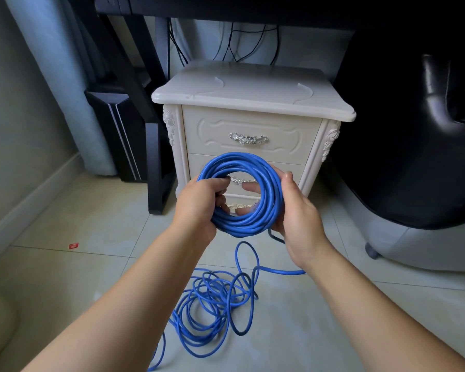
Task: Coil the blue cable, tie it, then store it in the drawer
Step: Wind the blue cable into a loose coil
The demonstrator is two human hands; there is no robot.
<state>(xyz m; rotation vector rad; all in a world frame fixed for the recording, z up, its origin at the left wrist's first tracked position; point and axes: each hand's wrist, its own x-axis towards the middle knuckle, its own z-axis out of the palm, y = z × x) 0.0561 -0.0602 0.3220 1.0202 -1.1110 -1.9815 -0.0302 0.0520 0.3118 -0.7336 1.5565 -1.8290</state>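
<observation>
Loose loops of the blue cable [212, 312] lie tangled on the tiled floor [91, 224] between a person's bare forearms. Above the tangle, both hands hold a neat coil [253, 167] of the same cable upright. The left hand [199, 205] curls its fingers round the coil's left side. The right hand [298, 213] grips the right side, with its fingers through the centre. A strand drops from the coil to the heap. Just behind stands a cream nightstand [253, 95], its top drawer [253, 124] closed; the coil hides part of the lower drawer [287, 167]. A red scrap [74, 246] lies on the tiles at left. Farther back, a black computer tower [113, 124] and a black chair [414, 157] flank the nightstand, and dark wires [231, 41] hang behind.
</observation>
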